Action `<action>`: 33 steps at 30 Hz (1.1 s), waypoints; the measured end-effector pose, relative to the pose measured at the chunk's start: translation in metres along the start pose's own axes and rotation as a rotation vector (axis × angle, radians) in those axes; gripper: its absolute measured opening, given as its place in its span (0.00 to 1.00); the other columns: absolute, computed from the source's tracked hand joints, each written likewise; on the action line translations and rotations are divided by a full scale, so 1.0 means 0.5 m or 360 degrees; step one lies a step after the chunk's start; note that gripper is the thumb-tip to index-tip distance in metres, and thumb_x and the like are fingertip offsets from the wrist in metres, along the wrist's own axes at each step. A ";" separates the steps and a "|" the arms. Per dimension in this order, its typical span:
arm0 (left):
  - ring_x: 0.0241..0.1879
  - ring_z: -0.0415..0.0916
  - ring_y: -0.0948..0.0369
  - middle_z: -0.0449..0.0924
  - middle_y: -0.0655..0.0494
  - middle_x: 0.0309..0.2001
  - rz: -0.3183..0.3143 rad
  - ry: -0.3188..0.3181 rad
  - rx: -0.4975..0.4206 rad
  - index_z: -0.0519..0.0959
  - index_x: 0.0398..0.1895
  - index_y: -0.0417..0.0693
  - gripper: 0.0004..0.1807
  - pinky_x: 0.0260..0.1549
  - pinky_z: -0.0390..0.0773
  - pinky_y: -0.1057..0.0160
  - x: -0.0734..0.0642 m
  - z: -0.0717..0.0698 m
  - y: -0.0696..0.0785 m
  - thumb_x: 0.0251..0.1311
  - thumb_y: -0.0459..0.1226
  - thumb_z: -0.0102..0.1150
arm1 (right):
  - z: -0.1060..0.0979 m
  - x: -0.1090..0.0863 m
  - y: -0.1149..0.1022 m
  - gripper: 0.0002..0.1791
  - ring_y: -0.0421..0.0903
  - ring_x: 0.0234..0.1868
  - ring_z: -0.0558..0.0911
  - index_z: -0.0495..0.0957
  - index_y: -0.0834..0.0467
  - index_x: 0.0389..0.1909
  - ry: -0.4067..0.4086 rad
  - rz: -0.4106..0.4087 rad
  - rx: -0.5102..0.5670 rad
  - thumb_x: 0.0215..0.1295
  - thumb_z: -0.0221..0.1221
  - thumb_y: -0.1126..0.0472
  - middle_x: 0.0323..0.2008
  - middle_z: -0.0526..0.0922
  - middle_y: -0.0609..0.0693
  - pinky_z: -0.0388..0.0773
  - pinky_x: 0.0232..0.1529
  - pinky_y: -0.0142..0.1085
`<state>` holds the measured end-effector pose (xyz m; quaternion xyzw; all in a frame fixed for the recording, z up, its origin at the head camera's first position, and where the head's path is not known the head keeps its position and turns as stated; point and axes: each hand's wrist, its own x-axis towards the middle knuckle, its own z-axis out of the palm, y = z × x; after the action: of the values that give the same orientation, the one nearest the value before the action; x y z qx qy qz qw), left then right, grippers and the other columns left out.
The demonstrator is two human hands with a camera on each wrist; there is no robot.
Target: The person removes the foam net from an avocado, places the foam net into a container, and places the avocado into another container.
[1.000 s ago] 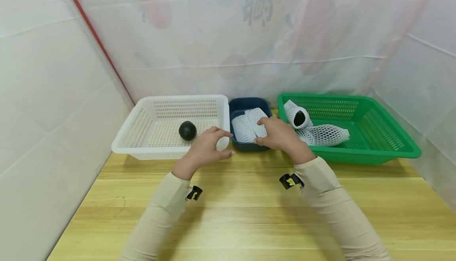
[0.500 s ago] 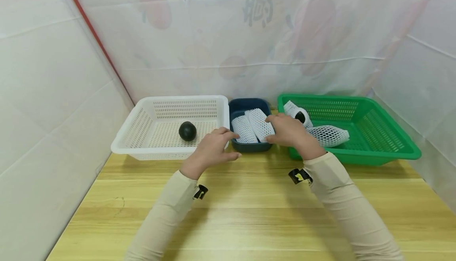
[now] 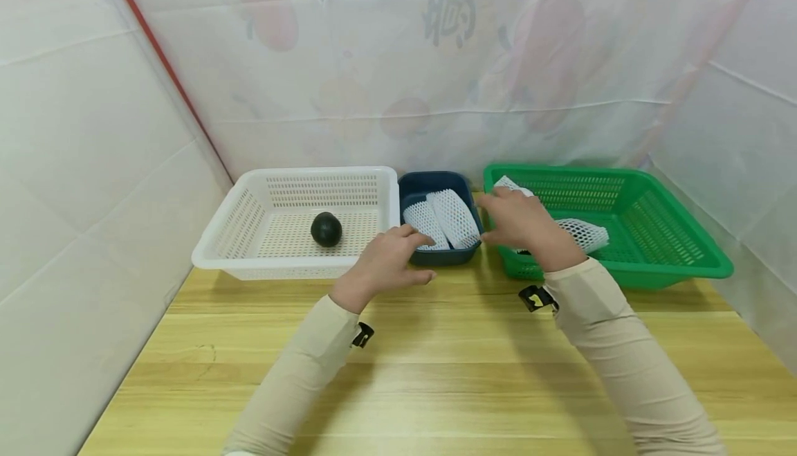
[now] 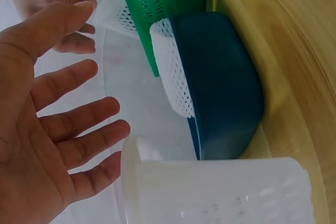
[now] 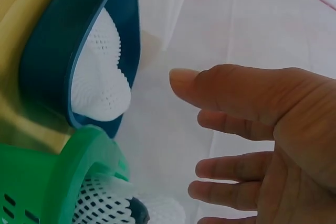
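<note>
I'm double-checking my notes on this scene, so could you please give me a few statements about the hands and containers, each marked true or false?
1. A dark round object lies in the white basket. True.
2. Both hands are gripping something. False: the left hand and the right hand are both empty.
3. White foam sleeves lie in the blue container. True.
4. The blue container stands at the far left of the row. False: it stands between the white basket and the green basket.
5. A foam-netted item lies in the green basket. True.
</note>
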<state>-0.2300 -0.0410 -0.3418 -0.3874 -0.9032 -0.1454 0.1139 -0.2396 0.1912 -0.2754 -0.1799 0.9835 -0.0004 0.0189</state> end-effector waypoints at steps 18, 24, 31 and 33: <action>0.43 0.72 0.58 0.75 0.54 0.45 0.0084 -0.0013 0.0054 0.79 0.50 0.51 0.24 0.37 0.74 0.59 0.009 0.026 0.022 0.51 0.51 0.65 | 0.013 -0.002 0.060 0.35 0.72 0.61 0.54 0.65 0.62 0.63 0.0076 0.0115 0.0065 0.53 0.66 0.61 0.64 0.53 0.72 0.56 0.50 0.68; 0.44 0.72 0.58 0.75 0.54 0.46 0.0069 -0.0075 0.0011 0.79 0.51 0.50 0.24 0.41 0.73 0.61 0.013 0.036 0.029 0.52 0.49 0.64 | 0.016 -0.004 0.076 0.38 0.73 0.61 0.52 0.60 0.63 0.65 0.0062 0.0148 0.0119 0.54 0.66 0.61 0.65 0.50 0.73 0.55 0.51 0.68; 0.43 0.73 0.57 0.75 0.53 0.46 0.0059 -0.0118 0.0019 0.78 0.51 0.51 0.25 0.39 0.74 0.61 0.017 0.049 0.033 0.51 0.50 0.65 | 0.028 -0.002 0.100 0.40 0.73 0.61 0.52 0.58 0.63 0.66 0.0069 0.0180 0.0176 0.54 0.65 0.61 0.65 0.49 0.74 0.54 0.51 0.68; 0.42 0.73 0.58 0.75 0.54 0.46 0.0056 -0.0132 0.0014 0.78 0.51 0.51 0.25 0.38 0.74 0.61 0.018 0.054 0.034 0.51 0.50 0.65 | 0.033 0.000 0.106 0.42 0.73 0.61 0.52 0.56 0.63 0.67 0.0082 0.0187 0.0193 0.54 0.65 0.61 0.65 0.48 0.74 0.55 0.50 0.68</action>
<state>-0.2263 -0.0143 -0.3609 -0.4085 -0.9008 -0.1232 0.0807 -0.2577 0.2411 -0.2924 -0.1204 0.9907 -0.0635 0.0046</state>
